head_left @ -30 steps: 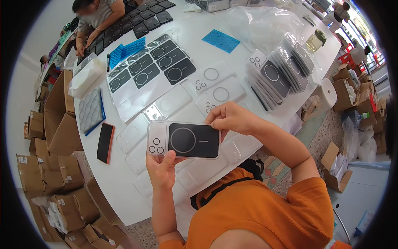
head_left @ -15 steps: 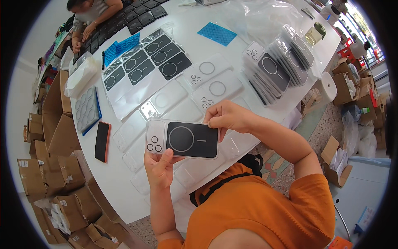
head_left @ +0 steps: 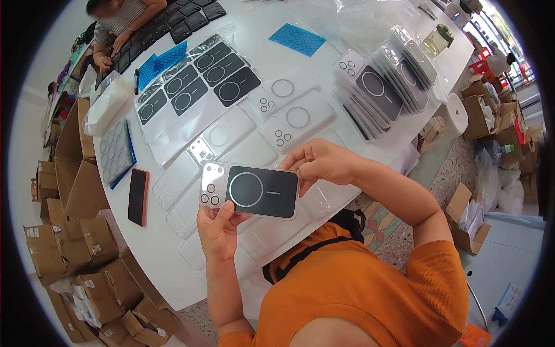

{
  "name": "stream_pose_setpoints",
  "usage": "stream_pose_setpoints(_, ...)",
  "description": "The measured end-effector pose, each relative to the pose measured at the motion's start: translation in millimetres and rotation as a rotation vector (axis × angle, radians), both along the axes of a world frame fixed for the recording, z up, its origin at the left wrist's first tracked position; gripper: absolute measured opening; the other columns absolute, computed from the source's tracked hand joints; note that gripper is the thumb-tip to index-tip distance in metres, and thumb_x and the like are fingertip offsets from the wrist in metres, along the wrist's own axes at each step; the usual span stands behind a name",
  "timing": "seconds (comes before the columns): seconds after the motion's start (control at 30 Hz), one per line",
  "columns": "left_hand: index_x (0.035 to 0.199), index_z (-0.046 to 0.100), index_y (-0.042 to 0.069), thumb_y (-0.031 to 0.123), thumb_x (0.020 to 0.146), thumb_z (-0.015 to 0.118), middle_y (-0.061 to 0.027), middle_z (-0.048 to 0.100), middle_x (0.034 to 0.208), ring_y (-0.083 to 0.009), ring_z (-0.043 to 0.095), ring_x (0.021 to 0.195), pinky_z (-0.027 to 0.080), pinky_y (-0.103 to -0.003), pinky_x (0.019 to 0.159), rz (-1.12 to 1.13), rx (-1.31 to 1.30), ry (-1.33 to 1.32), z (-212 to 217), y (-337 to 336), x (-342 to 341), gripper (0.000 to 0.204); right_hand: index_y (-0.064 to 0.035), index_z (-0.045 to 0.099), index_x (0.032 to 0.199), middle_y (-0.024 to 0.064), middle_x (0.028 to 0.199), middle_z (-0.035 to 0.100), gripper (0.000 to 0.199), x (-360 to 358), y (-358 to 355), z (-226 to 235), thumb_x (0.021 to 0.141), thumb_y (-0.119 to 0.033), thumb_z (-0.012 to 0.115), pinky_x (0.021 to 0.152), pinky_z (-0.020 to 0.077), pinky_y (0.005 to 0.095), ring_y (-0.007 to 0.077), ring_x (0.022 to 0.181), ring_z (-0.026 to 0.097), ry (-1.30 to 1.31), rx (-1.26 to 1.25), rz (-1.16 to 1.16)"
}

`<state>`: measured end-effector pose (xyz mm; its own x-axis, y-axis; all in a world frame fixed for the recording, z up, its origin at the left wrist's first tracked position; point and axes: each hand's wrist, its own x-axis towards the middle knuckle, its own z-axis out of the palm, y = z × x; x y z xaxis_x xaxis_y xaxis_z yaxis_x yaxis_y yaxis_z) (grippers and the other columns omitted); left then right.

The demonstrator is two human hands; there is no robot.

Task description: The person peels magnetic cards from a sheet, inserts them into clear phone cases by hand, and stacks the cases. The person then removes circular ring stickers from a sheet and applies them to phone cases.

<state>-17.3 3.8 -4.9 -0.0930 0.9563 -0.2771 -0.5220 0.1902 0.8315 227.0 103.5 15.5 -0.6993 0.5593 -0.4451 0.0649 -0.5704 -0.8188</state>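
Note:
A clear phone case [head_left: 250, 189] with a black insert and a white ring is held flat above the white table [head_left: 173, 272], camera holes to the left. My left hand [head_left: 218, 226] grips it from below at its left half. My right hand [head_left: 319, 163] pinches its upper right corner. Under the case, several clear cases [head_left: 231, 139] lie in rows on the table.
A fanned stack of bagged cases [head_left: 384, 87] lies at the right. Black insert sheets [head_left: 199, 84] and blue sheets [head_left: 299, 39] lie farther back. An orange-edged phone [head_left: 137, 196] lies at the left edge. Another person [head_left: 121, 23] works at the far left. Cardboard boxes [head_left: 75, 231] line the floor.
The view has shifted slightly; the case stays in both hands at about the same place. My right hand's fingers stay at the case's right corner.

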Motion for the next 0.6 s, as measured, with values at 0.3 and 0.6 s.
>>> stream_pose_setpoints(0.3,0.119,0.045,-0.005,0.004,0.087,0.058,-0.0147,0.063,0.104,-0.0234,0.067,0.084,0.061,-0.036,0.071,0.015,-0.112,-0.096,-9.3,0.1,-1.2,0.036,0.0098,0.057,0.110,0.0135,0.094,0.067,0.031,1.3,-3.6,-7.0,0.081,0.000,0.049,0.074,0.0575,0.0291,0.0176,0.078,0.068,0.015,-0.061,-0.044)
stream_pose_setpoints(0.6,0.119,0.045,-0.004,0.002,0.087,0.057,-0.0148,0.063,0.103,-0.0226,0.068,0.082,0.061,-0.036,0.069,-0.016,-0.120,-0.093,-10.2,-1.0,0.7,0.035,0.0086,0.060,0.101,0.0135,0.087,0.067,0.024,-3.7,-6.0,-10.3,0.083,-0.003,0.048,0.064,0.0577,0.0281,0.0186,0.071,0.067,-0.105,-0.037,-0.053)
